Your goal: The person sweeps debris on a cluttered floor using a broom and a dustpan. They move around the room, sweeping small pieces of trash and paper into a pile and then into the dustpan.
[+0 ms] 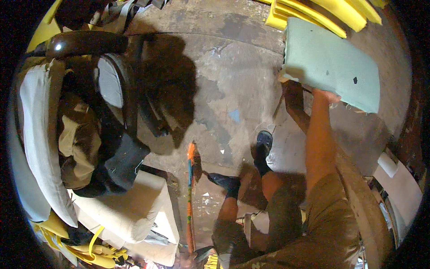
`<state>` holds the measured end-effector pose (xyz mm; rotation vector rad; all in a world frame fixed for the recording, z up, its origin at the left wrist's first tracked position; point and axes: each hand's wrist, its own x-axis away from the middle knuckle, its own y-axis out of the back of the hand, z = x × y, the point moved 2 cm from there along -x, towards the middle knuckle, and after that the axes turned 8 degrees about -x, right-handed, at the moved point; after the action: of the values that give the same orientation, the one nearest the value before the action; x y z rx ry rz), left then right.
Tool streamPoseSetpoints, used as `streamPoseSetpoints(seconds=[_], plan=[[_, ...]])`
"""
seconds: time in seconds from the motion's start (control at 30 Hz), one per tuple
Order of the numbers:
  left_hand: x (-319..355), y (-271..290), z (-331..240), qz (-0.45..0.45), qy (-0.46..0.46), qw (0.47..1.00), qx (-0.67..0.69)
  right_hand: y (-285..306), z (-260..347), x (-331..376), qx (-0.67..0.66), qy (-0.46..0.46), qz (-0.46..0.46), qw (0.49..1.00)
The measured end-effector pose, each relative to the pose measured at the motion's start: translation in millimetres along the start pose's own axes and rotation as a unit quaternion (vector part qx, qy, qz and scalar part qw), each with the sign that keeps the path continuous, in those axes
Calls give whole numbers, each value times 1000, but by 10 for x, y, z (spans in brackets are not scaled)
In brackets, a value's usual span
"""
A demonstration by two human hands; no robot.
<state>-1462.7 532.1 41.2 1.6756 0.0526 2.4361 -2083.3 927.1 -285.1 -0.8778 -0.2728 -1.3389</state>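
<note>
At the upper right, my right hand (326, 95) grips the lower edge of a pale green padded panel (331, 62). The fingers curl in against its edge, partly out of sight. The panel has a cloth-like face, a small dark diamond-shaped mark and loose threads along the bottom. Beside my right forearm runs a dark arm-like shape (294, 101), up to the panel's left corner. I cannot make out whether it is my left arm or a shadow, so the state of my left hand is unclear.
Yellow foam pieces (313, 15) lie beyond the panel. At left are a dark-framed chair (87, 42), a grey cushion (42, 134), dark cloth (121, 163) and a cream cushion (130, 201). A thin stick with an orange end (190, 193) stretches left of my feet, over stained floor.
</note>
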Motion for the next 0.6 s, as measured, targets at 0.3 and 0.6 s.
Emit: streamPoseSetpoints(seconds=[0.3, 0.6], plan=[[-21, -76, 5, -14, 5, 1000, -7, 656, -370, -818, 143, -146, 85, 975], [80, 31, 449, -13, -137, 981, -139, 1433, -429, -241, 477, -181, 193, 838]])
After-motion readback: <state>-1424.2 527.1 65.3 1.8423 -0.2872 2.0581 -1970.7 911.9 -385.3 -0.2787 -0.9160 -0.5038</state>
